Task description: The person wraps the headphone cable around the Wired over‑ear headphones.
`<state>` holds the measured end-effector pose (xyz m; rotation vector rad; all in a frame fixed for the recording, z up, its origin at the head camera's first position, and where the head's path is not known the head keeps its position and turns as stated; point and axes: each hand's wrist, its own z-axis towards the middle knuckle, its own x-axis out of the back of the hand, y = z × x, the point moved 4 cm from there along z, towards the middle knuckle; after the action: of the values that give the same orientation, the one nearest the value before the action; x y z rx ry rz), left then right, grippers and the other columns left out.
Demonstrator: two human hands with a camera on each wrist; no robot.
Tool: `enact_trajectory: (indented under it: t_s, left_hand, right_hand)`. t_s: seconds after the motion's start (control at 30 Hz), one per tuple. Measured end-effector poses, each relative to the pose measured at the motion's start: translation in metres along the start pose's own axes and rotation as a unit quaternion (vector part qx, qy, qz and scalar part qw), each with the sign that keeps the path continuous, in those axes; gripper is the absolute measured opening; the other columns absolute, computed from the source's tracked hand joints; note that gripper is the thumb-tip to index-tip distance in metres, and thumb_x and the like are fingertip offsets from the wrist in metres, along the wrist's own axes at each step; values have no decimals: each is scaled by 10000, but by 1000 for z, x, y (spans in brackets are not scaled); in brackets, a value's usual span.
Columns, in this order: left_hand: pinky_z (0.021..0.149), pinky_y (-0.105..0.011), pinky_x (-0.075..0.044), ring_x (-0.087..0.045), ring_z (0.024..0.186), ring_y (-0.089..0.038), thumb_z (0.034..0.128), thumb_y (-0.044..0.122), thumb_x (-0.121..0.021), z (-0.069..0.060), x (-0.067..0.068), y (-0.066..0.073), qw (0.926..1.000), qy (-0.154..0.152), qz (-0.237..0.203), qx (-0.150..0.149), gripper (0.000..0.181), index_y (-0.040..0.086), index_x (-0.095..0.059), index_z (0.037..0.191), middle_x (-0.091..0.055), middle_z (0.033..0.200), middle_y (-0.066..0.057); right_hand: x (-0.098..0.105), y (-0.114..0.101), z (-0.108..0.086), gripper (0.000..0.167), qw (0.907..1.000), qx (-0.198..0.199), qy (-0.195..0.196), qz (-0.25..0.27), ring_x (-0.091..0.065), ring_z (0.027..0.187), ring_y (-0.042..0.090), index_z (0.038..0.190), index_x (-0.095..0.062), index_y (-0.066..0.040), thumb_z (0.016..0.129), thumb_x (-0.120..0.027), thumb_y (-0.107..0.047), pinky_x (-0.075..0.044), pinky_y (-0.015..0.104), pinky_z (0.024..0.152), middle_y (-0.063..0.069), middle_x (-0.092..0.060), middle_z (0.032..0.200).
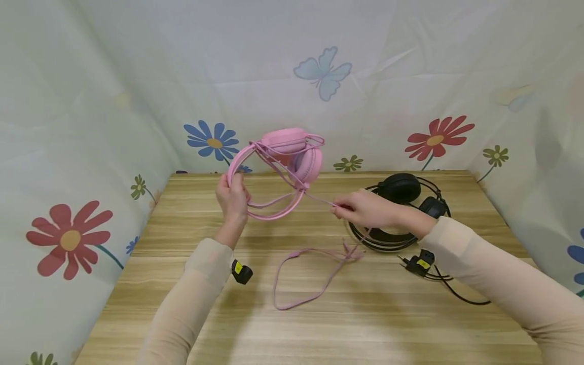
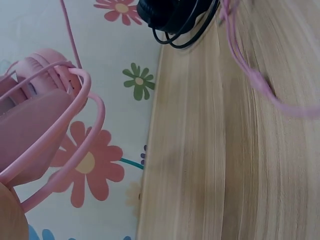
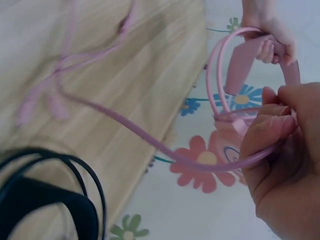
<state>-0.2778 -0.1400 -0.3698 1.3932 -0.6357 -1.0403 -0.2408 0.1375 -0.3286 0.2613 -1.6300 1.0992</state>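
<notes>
My left hand [image 1: 232, 196] grips the headband of the pink headphones [image 1: 285, 142], holding them above the table with the ear cups toward the back wall. A pink cable [image 3: 130, 124] is wound around the cups and headband. My right hand [image 1: 367, 208] pinches this cable to the right of the headphones, and a stretch of it runs fairly straight between them. From the right fingers the cable drops to the table, where it lies in a loose loop [image 1: 279, 284] with its plug ends bunched together. In the left wrist view only a bit of the left hand [image 2: 12, 215] shows.
Black headphones [image 1: 399, 188] with coiled cable lie at the back right, partly behind my right hand. Beside my right sleeve is a black plug [image 1: 418, 263] with a yellow label. A flowered cloth [image 1: 255, 61] hangs behind the wooden table [image 1: 182, 228].
</notes>
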Motion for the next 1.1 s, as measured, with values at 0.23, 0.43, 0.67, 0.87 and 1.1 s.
enact_trajectory:
  t_s: [0.23, 0.43, 0.67, 0.87, 1.1]
  left_hand:
    - [352, -188, -342, -378, 341, -56, 815, 192, -530, 5, 8, 0, 9972, 560, 481, 126, 146, 170, -446, 698, -402, 442, 76]
    - [348, -182, -340, -374, 337, -50, 831, 191, -538, 6, 10, -2, 9970, 597, 406, 297, 121, 162, -471, 733, -407, 456, 73]
    - [364, -195, -360, -390, 353, -56, 835, 186, -538, 3, 6, 3, 9968, 366, 688, 200, 100, 157, -491, 752, -420, 476, 61]
    - [365, -196, -372, -418, 377, -65, 831, 184, -533, 1, 2, 3, 9929, 75, 1182, -70, 102, 150, -501, 739, -431, 499, 54]
    - [370, -175, -311, -387, 425, -71, 801, 157, -551, -2, -4, 7, 9798, -209, 1889, -625, 109, 102, -508, 717, -428, 538, 31]
  right_hand:
    - [28, -14, -1, 195, 9989, 296, 177, -315, -301, 459, 25, 739, -535, -208, 933, -517, -224, -276, 198, 473, -110, -350, 560]
    - [43, -25, 0, 131, 9961, 833, 163, -255, -289, 486, 12, 815, -589, -207, 917, -529, -151, -260, 183, 470, -118, -356, 583]
    - [55, -37, 4, 171, 9933, 1139, 4, -215, -327, 499, 6, 915, -643, -191, 917, -498, -101, -313, 181, 471, -118, -479, 633]
    - [65, -44, 11, 176, 9851, 1620, 301, -486, -293, 495, -11, 868, -643, -177, 889, -526, -48, -281, 177, 461, -131, -478, 614]
    - [70, -48, 19, 115, 9781, 1876, 435, -795, -287, 490, -14, 853, -632, -179, 881, -569, -86, -269, 177, 455, -125, -425, 594]
